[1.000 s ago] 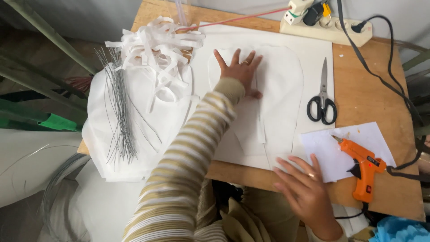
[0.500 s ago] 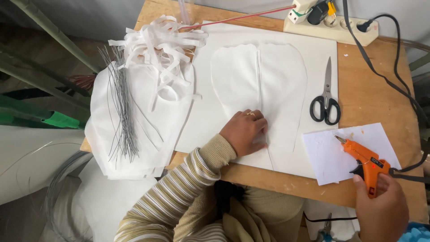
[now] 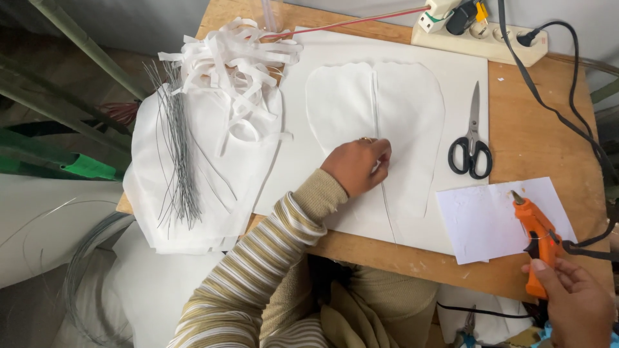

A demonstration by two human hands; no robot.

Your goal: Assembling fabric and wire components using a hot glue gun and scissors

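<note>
I see an orange glue gun (image 3: 536,240) with a black cord (image 3: 590,248). The petal-shaped cut-outs (image 3: 377,138), the sheet (image 3: 451,77) under them and the heap of strips (image 3: 235,55) are white. The scissors (image 3: 471,145) have black handles and steel-grey blades. The sleeve (image 3: 258,270) is striped tan and cream. The surface (image 3: 535,122) is light brown wood; the wires (image 3: 180,161) are grey.

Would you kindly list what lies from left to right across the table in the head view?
Wire bundle → white strips → left hand → scissors → glue gun, held by the right hand.
</note>
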